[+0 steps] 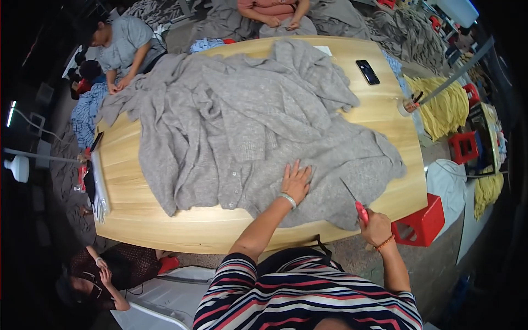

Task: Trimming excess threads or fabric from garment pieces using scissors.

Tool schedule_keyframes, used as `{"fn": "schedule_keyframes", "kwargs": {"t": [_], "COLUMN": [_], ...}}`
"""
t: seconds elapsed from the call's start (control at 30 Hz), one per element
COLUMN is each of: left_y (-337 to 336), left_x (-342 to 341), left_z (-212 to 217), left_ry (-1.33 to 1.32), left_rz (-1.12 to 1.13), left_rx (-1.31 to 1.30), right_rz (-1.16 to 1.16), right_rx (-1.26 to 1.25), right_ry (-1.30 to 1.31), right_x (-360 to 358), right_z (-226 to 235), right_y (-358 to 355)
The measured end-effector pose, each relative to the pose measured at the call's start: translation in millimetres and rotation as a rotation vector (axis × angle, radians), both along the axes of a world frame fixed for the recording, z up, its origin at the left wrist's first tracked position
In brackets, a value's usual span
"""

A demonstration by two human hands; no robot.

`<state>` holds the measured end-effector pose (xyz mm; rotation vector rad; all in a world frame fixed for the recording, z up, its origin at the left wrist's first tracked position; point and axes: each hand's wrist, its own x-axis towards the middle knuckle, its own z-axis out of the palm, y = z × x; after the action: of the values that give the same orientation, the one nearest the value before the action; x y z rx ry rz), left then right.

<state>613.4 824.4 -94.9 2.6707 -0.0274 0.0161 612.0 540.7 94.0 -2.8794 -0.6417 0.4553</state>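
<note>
- Gripping the red-handled tool (361, 212), the right hand (378, 228) had its fingers curled around the handle; the thin blade (350, 191) pointed forward and left from them over the cloth.
- Left of those fingers, the left hand (297, 186) lay palm down, its fingers spread on the grey knitwear (247, 121).
- That knitwear lay under the left fingers and reached well beyond them, rumpled across the bench (120, 165).
- Judging by its state, the work was under way: the near cloth was laid out and steadied, the tool in hand, but no cut could be made out and the heap beyond lay unfolded.
- Right of the right fingers stood a red stool (433, 212).
- Well beyond the fingers, a dark phone (368, 72) rested on the bench.
- Farthest left, a co-worker (129, 49) bent toward the knitwear.
</note>
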Motion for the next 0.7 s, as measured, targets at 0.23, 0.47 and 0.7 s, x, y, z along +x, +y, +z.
{"fn": "schedule_keyframes", "kwargs": {"t": [0.23,0.47,0.7], "left_y": [13.6,43.6,93.6], "left_x": [-14.5,-80.0,-121.2], "left_z": [-6.7,62.4,-4.7], "left_ry": [-0.033,-0.108,0.059], "left_rz": [-0.082,0.304,0.384], "left_rx": [-0.091,0.133,-0.184], "right_rz": [0.200,0.093,0.143], "right_rx": [0.030,0.016,0.036], "right_ry": [0.263,0.170,0.145], "right_x": [-9.0,-1.2,-8.9], "right_z": [11.4,20.1,-5.6], "right_y": [9.3,-3.6,4.5]}}
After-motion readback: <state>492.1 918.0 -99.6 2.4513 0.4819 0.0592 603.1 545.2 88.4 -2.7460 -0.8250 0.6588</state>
